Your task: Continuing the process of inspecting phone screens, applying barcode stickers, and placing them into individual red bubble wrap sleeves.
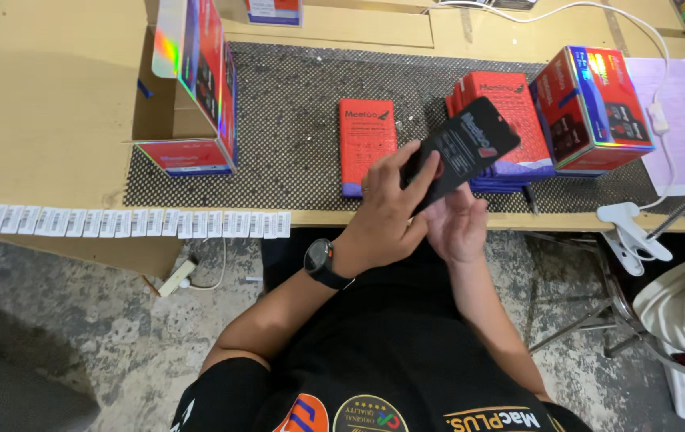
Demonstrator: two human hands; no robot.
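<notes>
A black smartphone (pixel 461 148) is held tilted above the near edge of the workbench (pixel 46 104), its top end pointing up and to the right. The left hand (pixel 386 212), with a black watch (pixel 322 264) on its wrist, curls its fingers over the phone's lower half. The right hand (pixel 456 224) supports it from below, fingers closed against its underside. Just behind it lie a stack of red flat boxes (pixel 502 100) and a single red flat box (pixel 366 144) on the dotted mat (pixel 294 128). A strip of barcode labels (pixel 138 222) lines the bench edge to the left.
</notes>
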